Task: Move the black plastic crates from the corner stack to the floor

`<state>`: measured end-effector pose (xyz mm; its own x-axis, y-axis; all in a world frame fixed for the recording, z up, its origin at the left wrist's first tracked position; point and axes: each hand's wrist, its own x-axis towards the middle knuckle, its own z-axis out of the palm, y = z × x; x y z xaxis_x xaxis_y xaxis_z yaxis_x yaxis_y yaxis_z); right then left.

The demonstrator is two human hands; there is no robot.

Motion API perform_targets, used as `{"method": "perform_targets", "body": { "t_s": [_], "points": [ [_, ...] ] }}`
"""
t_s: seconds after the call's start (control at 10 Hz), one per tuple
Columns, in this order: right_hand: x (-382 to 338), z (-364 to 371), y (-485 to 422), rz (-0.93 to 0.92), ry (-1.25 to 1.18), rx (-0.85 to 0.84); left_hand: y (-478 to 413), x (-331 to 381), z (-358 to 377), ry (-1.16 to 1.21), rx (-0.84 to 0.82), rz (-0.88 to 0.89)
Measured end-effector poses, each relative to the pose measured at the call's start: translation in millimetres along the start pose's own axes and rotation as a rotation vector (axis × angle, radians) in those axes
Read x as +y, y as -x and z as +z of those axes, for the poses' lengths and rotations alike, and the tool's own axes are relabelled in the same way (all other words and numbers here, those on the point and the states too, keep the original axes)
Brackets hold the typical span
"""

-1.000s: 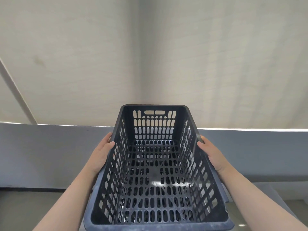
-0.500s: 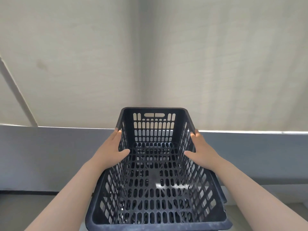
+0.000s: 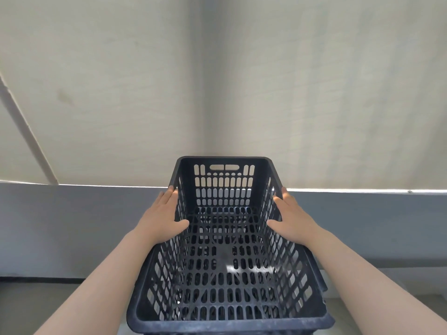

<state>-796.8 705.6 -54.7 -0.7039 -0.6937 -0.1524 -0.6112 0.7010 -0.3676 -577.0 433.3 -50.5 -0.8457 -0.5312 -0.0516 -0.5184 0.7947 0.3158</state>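
Note:
A black plastic crate (image 3: 225, 317) with slotted walls and floor fills the lower middle of the head view, its open top facing me. It is empty. My left hand (image 3: 162, 217) lies over the crate's left rim, thumb inside the wall and fingers along the outside. My right hand (image 3: 291, 217) holds the right rim the same way. Whatever is beneath the crate is hidden by it.
The crate sits in a room corner (image 3: 205, 93) where two pale walls meet. A grey band (image 3: 72, 226) runs along the lower wall on both sides. A strip of floor (image 3: 36, 305) shows at the lower left.
Both hands slid forward along the side rims, from gripping the outer walls near the middle to resting over the rims with thumbs inside. The crate has barely shifted.

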Motion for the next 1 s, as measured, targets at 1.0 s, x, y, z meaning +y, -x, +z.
{"method": "perform_targets", "body": {
  "t_s": [1.0],
  "points": [
    [-44,-15,84,-0.002,0.012,0.151,46,12,-19,0.046,0.101,0.138]
  ]
}}
